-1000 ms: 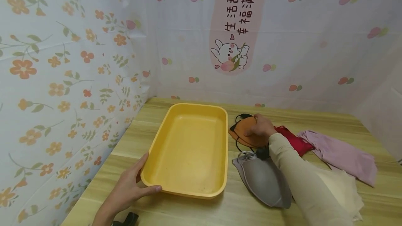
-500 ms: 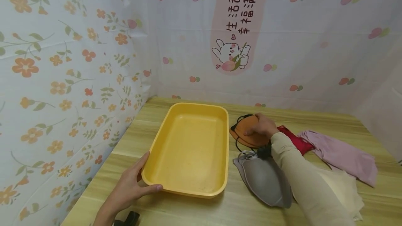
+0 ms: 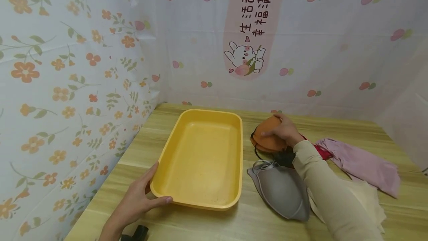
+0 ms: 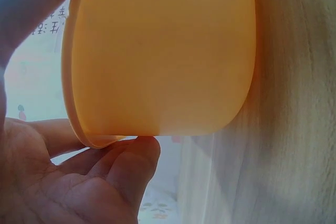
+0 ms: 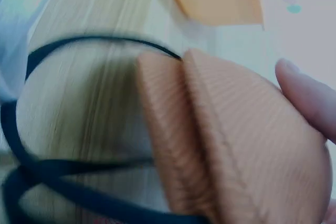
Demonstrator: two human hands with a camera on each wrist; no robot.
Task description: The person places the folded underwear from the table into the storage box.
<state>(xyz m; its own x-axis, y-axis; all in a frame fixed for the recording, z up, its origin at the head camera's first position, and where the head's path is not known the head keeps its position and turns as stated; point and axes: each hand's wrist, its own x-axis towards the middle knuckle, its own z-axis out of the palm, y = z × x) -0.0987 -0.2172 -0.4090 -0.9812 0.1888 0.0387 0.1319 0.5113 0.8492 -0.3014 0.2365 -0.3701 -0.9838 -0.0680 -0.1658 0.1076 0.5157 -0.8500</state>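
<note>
A yellow plastic tray [image 3: 200,159] stands on the table with nothing inside it. My left hand [image 3: 135,200] grips its near left corner, thumb on the front rim and fingers along the side; the left wrist view shows the fingers [image 4: 126,169] against the tray's outer wall. To the right of the tray, my right hand [image 3: 284,129] holds an orange bra [image 3: 269,137] with black straps. Seen from the right wrist, its two cups are folded together, with the black strap [image 5: 79,184] looping out to the side. A grey bra [image 3: 282,190] lies just in front.
Right of the grey bra lies a cream cloth garment [image 3: 366,200], partly behind my sleeve. A mauve garment [image 3: 364,164] is spread farther right, and a red one [image 3: 322,152] shows behind my right wrist. Patterned cloth walls [image 3: 187,47] close off the back and left.
My right hand has moved a little right and toward the back wall, taking the orange bra with it and away from the tray. My left hand and the tray stay put.
</note>
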